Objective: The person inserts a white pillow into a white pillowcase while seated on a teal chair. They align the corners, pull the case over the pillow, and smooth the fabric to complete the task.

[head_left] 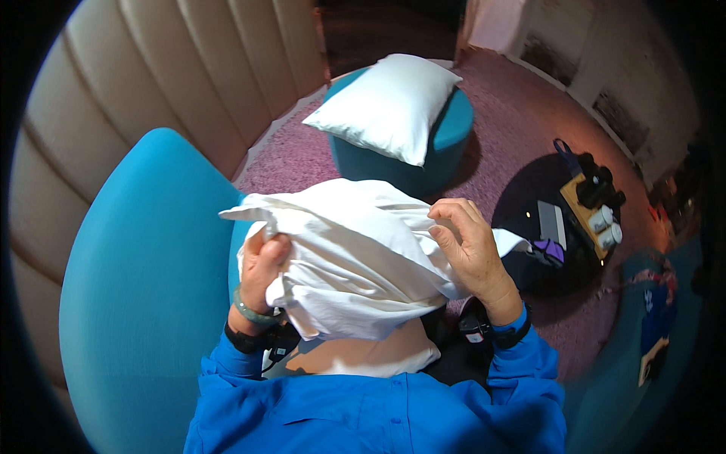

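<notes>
A bunched white pillowcase (355, 257) hangs in folds between my two hands, above my lap. My left hand (262, 268) is closed round its left side, thumb on top, with a gathered corner sticking out past the fist. At the right side my right hand (470, 246) has curled fingers on the fabric; thumb and forefinger bend against it, and its other fingertips are partly hidden. A loose white tip pokes out beyond that hand. Below the cloth, a pale pillow (370, 354) rests across my lap, mostly covered by the pillowcase.
Ahead, a white pillow (393, 102) lies on a round teal ottoman (370, 163). A teal chair back (144, 295) curves along my left. To the right, a round dark table (522, 189) bears a wooden tray (578, 204) with white cups, a grey flat object and a purple item.
</notes>
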Motion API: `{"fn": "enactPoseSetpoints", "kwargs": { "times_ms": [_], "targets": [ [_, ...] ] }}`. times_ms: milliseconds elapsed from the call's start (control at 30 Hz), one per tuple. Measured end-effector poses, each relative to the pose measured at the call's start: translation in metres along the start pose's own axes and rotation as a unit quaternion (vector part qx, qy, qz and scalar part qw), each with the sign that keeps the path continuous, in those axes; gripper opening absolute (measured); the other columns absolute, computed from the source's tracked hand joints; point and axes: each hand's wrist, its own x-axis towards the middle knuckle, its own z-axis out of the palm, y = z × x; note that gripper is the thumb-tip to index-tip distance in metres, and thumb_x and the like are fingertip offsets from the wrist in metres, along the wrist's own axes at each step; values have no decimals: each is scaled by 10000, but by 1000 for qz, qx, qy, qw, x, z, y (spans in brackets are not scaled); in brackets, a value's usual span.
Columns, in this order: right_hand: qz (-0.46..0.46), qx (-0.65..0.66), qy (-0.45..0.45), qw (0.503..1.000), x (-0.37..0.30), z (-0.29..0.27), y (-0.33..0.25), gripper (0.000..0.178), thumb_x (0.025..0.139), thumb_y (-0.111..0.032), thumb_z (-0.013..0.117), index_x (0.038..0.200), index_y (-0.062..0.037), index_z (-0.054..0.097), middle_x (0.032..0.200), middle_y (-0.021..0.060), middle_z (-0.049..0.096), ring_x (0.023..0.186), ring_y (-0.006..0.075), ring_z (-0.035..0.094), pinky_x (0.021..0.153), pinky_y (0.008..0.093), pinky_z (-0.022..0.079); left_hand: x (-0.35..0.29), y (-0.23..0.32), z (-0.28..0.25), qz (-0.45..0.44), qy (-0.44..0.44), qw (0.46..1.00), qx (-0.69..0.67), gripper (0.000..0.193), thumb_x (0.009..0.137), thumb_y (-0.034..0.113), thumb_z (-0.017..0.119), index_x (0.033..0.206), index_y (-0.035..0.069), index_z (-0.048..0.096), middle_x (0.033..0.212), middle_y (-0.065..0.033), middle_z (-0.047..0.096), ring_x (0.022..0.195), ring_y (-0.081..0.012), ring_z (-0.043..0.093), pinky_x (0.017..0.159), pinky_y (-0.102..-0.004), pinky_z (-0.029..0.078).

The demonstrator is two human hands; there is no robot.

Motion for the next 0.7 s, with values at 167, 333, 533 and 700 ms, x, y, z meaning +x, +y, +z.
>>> {"fn": "enactPoseSetpoints", "kwargs": {
  "times_ms": [167,333,533,700],
  "targets": [
    [144,27,117,982,-54,-12,32,126,859,-28,625,981,-5,607,995,136,631,917,289,617,800,365,495,12,2,-11,-23,81,991,-108,430,963,293,501,1214,-55,530,1101,-163,653,984,-245,660,882,-368,542],
    [253,41,148,955,-114,-11,62,119,897,-53,612,994,16,608,958,128,635,888,235,626,793,329,491,16,17,-11,-46,109,981,-155,413,988,333,454,1269,36,514,1195,-143,625,1059,-267,633,923,-414,521],
    [308,242,-29,920,-156,79,75,590,881,-202,685,1360,4,409,1245,220,589,1135,315,591,945,387,471,21,19,-20,36,53,995,-81,395,987,360,466,1257,74,506,1213,-125,603,1067,-261,609,949,-427,492],
    [278,309,-57,908,-150,172,68,793,820,-188,734,1456,-9,295,1382,249,479,1285,347,477,1041,417,417,35,34,-24,-14,66,992,-106,409,994,388,468,1238,72,557,1180,-112,635,1067,-266,611,941,-424,489]
  ]
}}
